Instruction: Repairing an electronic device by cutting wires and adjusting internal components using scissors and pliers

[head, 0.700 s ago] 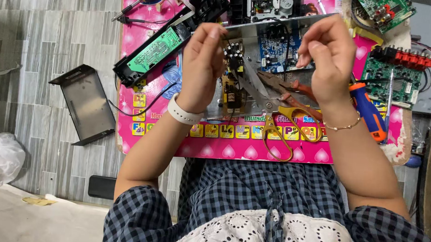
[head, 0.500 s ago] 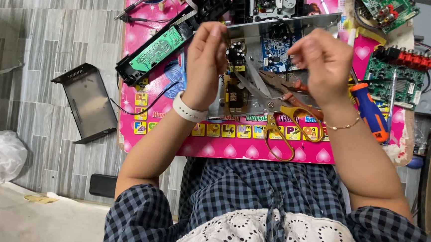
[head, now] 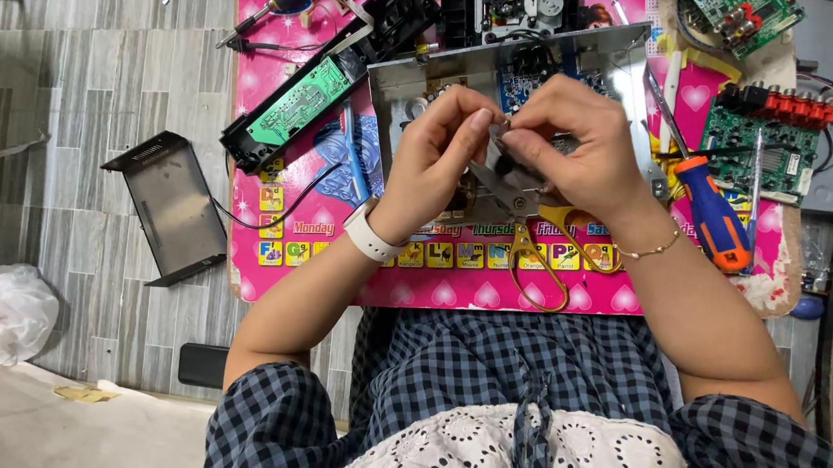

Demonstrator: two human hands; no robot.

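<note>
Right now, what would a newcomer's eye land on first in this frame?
Both hands, left hand and right hand, meet at the centre, fingers pinching a small part over an open metal case. Under everything lies a bright pink mat, strewn with green circuit boards, yellow-handled scissors near the person, and an orange-and-blue screwdriver on the right.

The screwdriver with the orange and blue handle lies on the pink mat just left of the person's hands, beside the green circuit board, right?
Not quite. In the head view the screwdriver with the orange and blue handle lies on the pink mat to the right of the person's hands, past the right hand, beside the green circuit board.
</note>
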